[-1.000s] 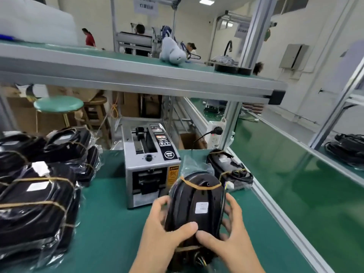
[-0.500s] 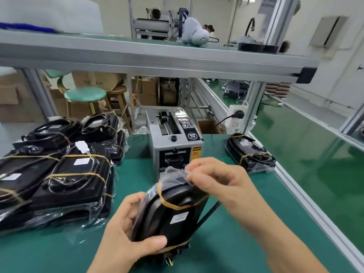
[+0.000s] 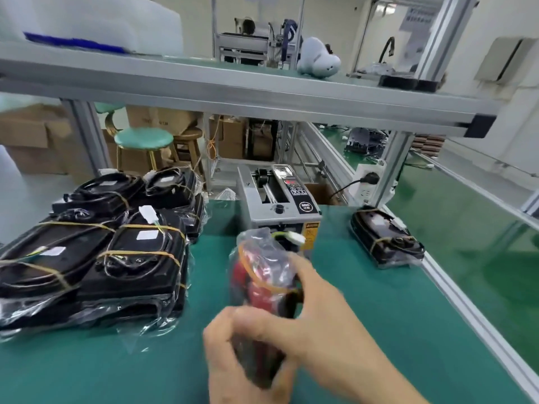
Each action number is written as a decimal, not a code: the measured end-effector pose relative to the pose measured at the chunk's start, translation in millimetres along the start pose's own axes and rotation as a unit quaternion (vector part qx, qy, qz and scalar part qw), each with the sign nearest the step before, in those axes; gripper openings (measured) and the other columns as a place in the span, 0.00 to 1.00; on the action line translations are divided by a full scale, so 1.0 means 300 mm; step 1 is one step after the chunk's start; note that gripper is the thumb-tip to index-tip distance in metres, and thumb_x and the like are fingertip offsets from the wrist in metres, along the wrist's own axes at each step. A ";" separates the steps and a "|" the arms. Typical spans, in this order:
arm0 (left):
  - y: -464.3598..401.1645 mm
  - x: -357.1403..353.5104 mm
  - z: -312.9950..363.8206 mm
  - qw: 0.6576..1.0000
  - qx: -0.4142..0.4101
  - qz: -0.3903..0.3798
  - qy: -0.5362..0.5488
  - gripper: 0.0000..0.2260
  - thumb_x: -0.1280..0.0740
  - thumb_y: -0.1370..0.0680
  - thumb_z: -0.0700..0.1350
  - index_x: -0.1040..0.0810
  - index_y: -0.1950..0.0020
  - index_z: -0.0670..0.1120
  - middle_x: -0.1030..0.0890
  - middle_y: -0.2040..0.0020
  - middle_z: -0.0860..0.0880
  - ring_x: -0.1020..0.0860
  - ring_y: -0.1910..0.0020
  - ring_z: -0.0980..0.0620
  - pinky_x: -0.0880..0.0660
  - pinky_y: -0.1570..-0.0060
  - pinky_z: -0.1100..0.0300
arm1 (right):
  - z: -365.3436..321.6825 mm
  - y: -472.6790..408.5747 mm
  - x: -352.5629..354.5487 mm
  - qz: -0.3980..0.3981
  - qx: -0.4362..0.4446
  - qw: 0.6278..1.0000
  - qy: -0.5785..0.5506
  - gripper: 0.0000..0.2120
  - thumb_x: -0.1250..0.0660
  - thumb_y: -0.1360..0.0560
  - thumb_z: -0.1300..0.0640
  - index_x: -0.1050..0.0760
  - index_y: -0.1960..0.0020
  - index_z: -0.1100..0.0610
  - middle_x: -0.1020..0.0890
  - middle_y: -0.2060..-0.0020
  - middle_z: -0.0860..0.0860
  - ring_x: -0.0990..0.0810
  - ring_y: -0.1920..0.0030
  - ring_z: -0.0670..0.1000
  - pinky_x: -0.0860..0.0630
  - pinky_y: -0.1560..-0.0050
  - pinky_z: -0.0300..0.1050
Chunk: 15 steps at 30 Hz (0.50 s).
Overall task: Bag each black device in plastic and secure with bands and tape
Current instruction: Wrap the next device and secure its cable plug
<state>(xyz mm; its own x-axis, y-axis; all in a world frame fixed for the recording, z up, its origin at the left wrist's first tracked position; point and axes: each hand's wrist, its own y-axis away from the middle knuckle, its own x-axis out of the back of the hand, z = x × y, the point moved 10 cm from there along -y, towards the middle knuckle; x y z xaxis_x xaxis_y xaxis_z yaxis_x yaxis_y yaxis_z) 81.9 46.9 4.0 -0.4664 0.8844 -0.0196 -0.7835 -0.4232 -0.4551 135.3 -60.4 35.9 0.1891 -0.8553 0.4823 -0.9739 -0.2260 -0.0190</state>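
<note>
Both my hands hold a bagged black device [image 3: 264,284] upright over the green bench, turned so that red parts show through the plastic. A yellow rubber band crosses its upper half and a white connector sticks out at the top. My left hand [image 3: 233,363] grips its lower end from the left. My right hand [image 3: 318,322] grips its right side, fingers curled round it. The image is blurred by motion. A stack of bagged, banded devices [image 3: 96,252] lies at the left. One more bagged device [image 3: 385,237] lies at the right edge.
A grey tape dispenser machine [image 3: 277,199] stands just behind the held device. A metal shelf [image 3: 233,91] spans overhead. An aluminium rail [image 3: 466,310] borders the bench on the right, with a green conveyor [image 3: 481,228] beyond. Stools and cardboard boxes stand behind.
The held device has been turned, its red side now facing me. My right hand has dropped from the bag's top to the device's right side. The camera shifted left and down.
</note>
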 end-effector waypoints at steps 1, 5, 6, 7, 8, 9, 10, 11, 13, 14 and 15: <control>0.005 -0.023 0.044 0.998 -0.042 -0.039 -0.037 0.10 0.33 0.37 0.60 0.24 0.58 0.61 0.21 0.53 0.64 0.20 0.59 0.57 0.29 0.54 0.73 | 0.013 -0.024 0.029 0.016 0.015 1.000 0.012 0.24 0.24 0.40 0.41 0.26 0.45 0.35 0.17 0.55 0.35 0.19 0.55 0.37 0.24 0.54 0.34; -0.125 0.091 0.145 0.977 -0.178 -0.039 -0.108 0.18 0.30 0.35 0.55 0.27 0.45 0.59 0.26 0.43 0.56 0.25 0.44 0.49 0.30 0.42 0.51 | 0.018 -0.052 0.079 -0.052 0.059 0.997 0.014 0.23 0.24 0.31 0.61 0.23 0.38 0.50 0.16 0.47 0.47 0.18 0.46 0.50 0.25 0.39 0.47; -0.193 0.092 0.141 0.984 -0.137 -0.062 -0.092 0.24 0.30 0.35 0.57 0.29 0.40 0.59 0.27 0.41 0.59 0.27 0.40 0.54 0.32 0.39 0.57 | 0.009 -0.046 0.075 -0.064 0.077 0.995 0.016 0.24 0.24 0.31 0.62 0.23 0.38 0.49 0.16 0.47 0.47 0.18 0.46 0.50 0.25 0.40 0.45; -0.244 0.063 0.137 0.986 -0.093 -0.107 -0.086 0.27 0.30 0.35 0.60 0.29 0.38 0.60 0.27 0.41 0.62 0.27 0.40 0.59 0.33 0.39 0.65 | 0.002 -0.043 0.068 -0.070 0.090 0.993 0.019 0.24 0.24 0.32 0.62 0.23 0.39 0.48 0.16 0.47 0.46 0.18 0.46 0.49 0.24 0.43 0.40; -0.272 0.021 0.134 0.981 -0.069 -0.156 -0.091 0.24 0.29 0.35 0.60 0.26 0.40 0.60 0.24 0.44 0.62 0.26 0.41 0.61 0.33 0.42 0.69 | -0.002 -0.044 0.064 -0.072 0.098 0.992 0.024 0.24 0.23 0.32 0.61 0.23 0.39 0.47 0.16 0.48 0.45 0.18 0.47 0.46 0.25 0.46 0.34; -0.286 -0.013 0.140 0.975 -0.070 -0.193 -0.090 0.16 0.27 0.32 0.57 0.21 0.45 0.59 0.22 0.49 0.61 0.24 0.44 0.60 0.31 0.44 0.67 | -0.008 -0.044 0.058 -0.073 0.105 0.991 0.031 0.25 0.22 0.33 0.59 0.23 0.39 0.46 0.16 0.48 0.43 0.18 0.48 0.43 0.27 0.48 0.31; -0.293 -0.030 0.155 0.971 -0.083 -0.208 -0.085 0.07 0.26 0.30 0.51 0.18 0.52 0.56 0.21 0.54 0.58 0.22 0.49 0.58 0.28 0.48 0.64 | -0.010 -0.045 0.052 -0.077 0.108 0.990 0.039 0.26 0.22 0.33 0.58 0.23 0.38 0.46 0.16 0.47 0.42 0.19 0.47 0.42 0.28 0.48 0.30; -0.295 -0.031 0.170 0.969 -0.100 -0.214 -0.077 0.02 0.27 0.27 0.46 0.18 0.58 0.53 0.20 0.58 0.55 0.21 0.54 0.55 0.27 0.52 0.61 | -0.002 -0.049 0.049 -0.082 0.106 0.990 0.044 0.26 0.21 0.34 0.57 0.23 0.38 0.47 0.17 0.47 0.42 0.19 0.46 0.41 0.28 0.47 0.30; -0.265 -0.022 0.218 0.950 -0.179 -0.252 -0.047 0.05 0.30 0.25 0.44 0.20 0.61 0.48 0.21 0.61 0.54 0.22 0.60 0.53 0.28 0.58 0.61 | 0.018 -0.062 0.069 -0.072 0.094 0.992 0.030 0.26 0.21 0.34 0.59 0.23 0.38 0.48 0.17 0.47 0.42 0.19 0.46 0.41 0.28 0.47 0.31; -0.237 -0.012 0.234 0.936 -0.208 -0.284 -0.028 0.05 0.32 0.25 0.45 0.21 0.61 0.48 0.22 0.61 0.55 0.22 0.60 0.54 0.28 0.59 0.64 | 0.028 -0.068 0.091 -0.054 0.085 0.995 0.025 0.26 0.21 0.33 0.60 0.23 0.38 0.48 0.17 0.46 0.42 0.19 0.46 0.41 0.28 0.46 0.32; -0.208 -0.005 0.236 0.921 -0.230 -0.313 -0.019 0.04 0.32 0.24 0.46 0.21 0.59 0.49 0.22 0.60 0.57 0.23 0.60 0.55 0.29 0.58 0.66 | 0.037 -0.077 0.119 -0.033 0.078 0.996 0.029 0.25 0.22 0.33 0.60 0.23 0.38 0.48 0.17 0.46 0.42 0.20 0.45 0.41 0.28 0.44 0.35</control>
<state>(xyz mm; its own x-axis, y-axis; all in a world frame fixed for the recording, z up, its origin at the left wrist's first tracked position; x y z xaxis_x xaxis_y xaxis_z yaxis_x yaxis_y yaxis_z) 102.3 58.0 95.4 -0.0026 0.9156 0.4021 -0.6512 0.3036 -0.6955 165.9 -90.9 43.9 0.2395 -0.8092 0.5366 -0.9278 -0.3536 -0.1191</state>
